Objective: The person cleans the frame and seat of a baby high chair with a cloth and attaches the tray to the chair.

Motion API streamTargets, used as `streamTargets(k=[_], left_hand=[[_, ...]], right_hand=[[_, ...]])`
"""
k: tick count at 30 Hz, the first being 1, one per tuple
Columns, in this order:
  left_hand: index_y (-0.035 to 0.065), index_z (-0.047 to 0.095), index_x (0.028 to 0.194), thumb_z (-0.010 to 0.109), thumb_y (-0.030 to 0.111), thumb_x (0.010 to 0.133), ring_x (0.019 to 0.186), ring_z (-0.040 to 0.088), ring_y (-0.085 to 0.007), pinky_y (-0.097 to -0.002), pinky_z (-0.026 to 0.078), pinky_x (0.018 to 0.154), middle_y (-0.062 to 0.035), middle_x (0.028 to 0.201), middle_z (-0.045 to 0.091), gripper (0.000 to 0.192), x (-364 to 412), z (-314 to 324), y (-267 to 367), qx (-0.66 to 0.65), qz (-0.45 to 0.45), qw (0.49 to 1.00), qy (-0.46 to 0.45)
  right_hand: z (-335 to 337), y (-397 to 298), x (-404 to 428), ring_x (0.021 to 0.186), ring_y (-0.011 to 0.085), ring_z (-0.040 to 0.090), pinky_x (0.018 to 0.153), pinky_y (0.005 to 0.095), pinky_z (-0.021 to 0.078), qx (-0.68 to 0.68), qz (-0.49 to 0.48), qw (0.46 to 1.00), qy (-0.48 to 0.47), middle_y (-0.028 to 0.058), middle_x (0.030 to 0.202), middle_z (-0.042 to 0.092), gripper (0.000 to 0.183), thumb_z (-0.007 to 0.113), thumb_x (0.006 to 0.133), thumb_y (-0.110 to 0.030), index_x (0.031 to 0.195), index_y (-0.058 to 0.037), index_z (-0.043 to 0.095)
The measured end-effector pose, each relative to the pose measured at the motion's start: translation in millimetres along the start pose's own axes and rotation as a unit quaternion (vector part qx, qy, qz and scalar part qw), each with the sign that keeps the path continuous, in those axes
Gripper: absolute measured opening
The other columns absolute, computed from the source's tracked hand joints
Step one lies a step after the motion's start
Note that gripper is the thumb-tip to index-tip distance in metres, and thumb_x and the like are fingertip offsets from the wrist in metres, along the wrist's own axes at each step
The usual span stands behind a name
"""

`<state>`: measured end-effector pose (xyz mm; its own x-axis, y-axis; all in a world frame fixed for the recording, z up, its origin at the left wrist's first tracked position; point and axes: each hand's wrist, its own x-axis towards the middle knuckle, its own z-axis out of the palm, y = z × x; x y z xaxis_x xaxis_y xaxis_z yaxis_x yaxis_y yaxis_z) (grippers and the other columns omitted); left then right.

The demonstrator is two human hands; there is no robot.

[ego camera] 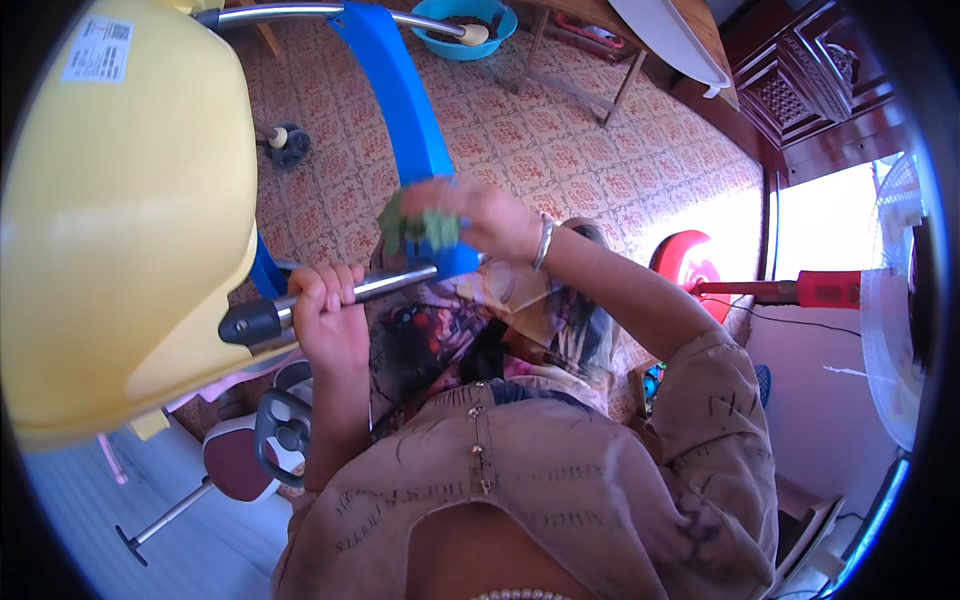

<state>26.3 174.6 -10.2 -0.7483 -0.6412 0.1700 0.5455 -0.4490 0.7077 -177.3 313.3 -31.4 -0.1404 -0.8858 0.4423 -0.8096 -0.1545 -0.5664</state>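
A large yellow plastic shell [135, 225], apparently a child's seat, is tilted on its side at the left. Metal tube legs and a curved blue plastic rail [401, 105] are joined to it. My left hand [330, 300] grips the chrome tube [397, 280] near its black end fitting [251, 322]. In my right hand [480, 217], blurred, is a crumpled green cloth [441, 229], held against the lower end of the blue rail. The cloth and fingers hide part of that rail.
A turquoise basin [427, 41] with dark contents stands on the tiled floor [510, 142], beside a wooden table [626, 86]. At right are a red fan base [679, 251] and a carved dark cabinet [810, 90]. A ride-on toy [236, 457] with a steering wheel sits at lower left.
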Motion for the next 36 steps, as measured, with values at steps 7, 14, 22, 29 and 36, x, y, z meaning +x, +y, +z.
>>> streamTargets(k=[7,14,22,29,36], left_hand=[[0.0133,0.045,0.077,0.052,0.013,0.091,0.068,0.040,-0.0129,-0.0355,0.037,0.080,0.0020,0.065,0.039,0.015,5,-4,-11,-0.064,0.026,0.997,0.030],[0.0140,0.047,0.076,0.055,0.016,0.092,0.068,0.042,-0.0127,-0.0354,0.039,0.081,0.0020,0.064,0.040,0.018,16,3,-6,-0.067,0.039,0.994,0.077],[0.0141,0.045,0.067,0.058,0.017,0.092,0.067,0.045,-0.0136,-0.0355,0.043,0.077,0.0018,0.062,0.043,0.029,58,32,16,-0.094,0.038,0.992,0.078],[0.0132,0.043,0.068,0.060,0.015,0.088,0.059,0.043,-0.0134,-0.0361,0.044,0.076,0.0021,0.058,0.040,0.026,88,30,46,-0.099,0.036,0.992,0.073],[0.0136,0.040,0.065,0.056,0.012,0.090,0.061,0.043,-0.0138,-0.0375,0.041,0.080,0.0012,0.058,0.041,0.030,83,22,77,-0.123,0.027,0.990,0.068]], right_hand=[[32,-19,-5,0.128,0.0337,0.046,0.105,0.0412,0.0408,0.037,0.171,0.972,0.157,0.0170,0.144,0.042,0.061,0.053,0.078,0.009,0.136,-0.0092,0.048],[48,-55,-78,0.118,0.0364,0.054,0.095,0.0410,0.0470,-0.034,0.177,0.979,0.097,0.0202,0.132,0.052,0.060,0.054,0.074,0.007,0.133,-0.0043,0.047],[-1,-49,-55,0.104,0.0328,0.057,0.088,0.0386,0.0481,0.010,0.169,0.917,0.362,0.0154,0.111,0.057,0.049,0.067,0.075,0.000,0.121,-0.0073,0.053],[30,-50,31,0.139,0.0281,0.031,0.114,0.0455,0.0228,-0.281,0.056,0.938,0.194,0.0112,0.147,0.036,0.060,0.047,0.085,-0.010,0.144,-0.0108,0.036],[16,-28,25,0.126,0.0244,0.049,0.112,0.0434,0.0304,-0.310,-0.051,0.917,0.245,0.0089,0.135,0.051,0.056,0.055,0.081,-0.009,0.137,-0.0079,0.045]])
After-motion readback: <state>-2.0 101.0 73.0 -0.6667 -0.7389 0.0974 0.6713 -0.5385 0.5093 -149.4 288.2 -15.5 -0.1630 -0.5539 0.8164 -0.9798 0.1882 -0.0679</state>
